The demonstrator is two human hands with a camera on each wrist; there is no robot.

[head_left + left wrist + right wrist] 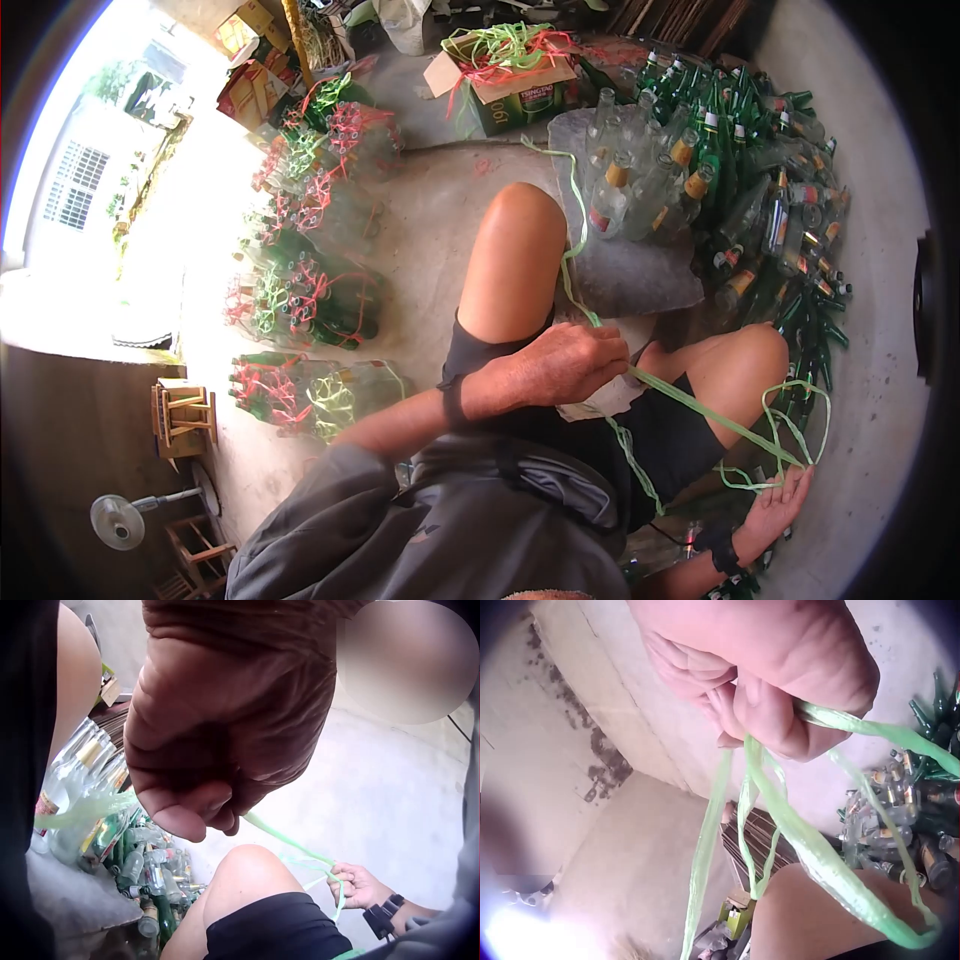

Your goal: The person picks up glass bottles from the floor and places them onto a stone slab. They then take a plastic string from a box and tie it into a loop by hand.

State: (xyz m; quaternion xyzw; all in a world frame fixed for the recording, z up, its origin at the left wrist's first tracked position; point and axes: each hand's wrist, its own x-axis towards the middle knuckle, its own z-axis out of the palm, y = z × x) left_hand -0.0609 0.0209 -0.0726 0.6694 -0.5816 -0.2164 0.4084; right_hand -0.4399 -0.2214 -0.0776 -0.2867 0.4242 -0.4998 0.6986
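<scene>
A light green plastic strip (700, 409) is stretched between the two hands, over the person's thighs. My left hand (575, 365) grips it between the knees, and a loose length runs from there to the floor near the bottles. In the left wrist view, curled fingers (184, 817) hold the strip, which comes out on both sides. Out to the right, my right hand (775, 510) pinches the strip's other part, with several loops hanging about it. Close up in the right wrist view, the loops (802, 840) drop from between thumb and fingers.
Glass bottles (610, 195) stand on a grey slab (640, 285), beside a large heap of green and clear bottles (715, 135). Bottle bundles tied with red and green strips (315, 290) line the left. A cardboard box (515, 110) of strips stands ahead; a fan (118, 522) is lower left.
</scene>
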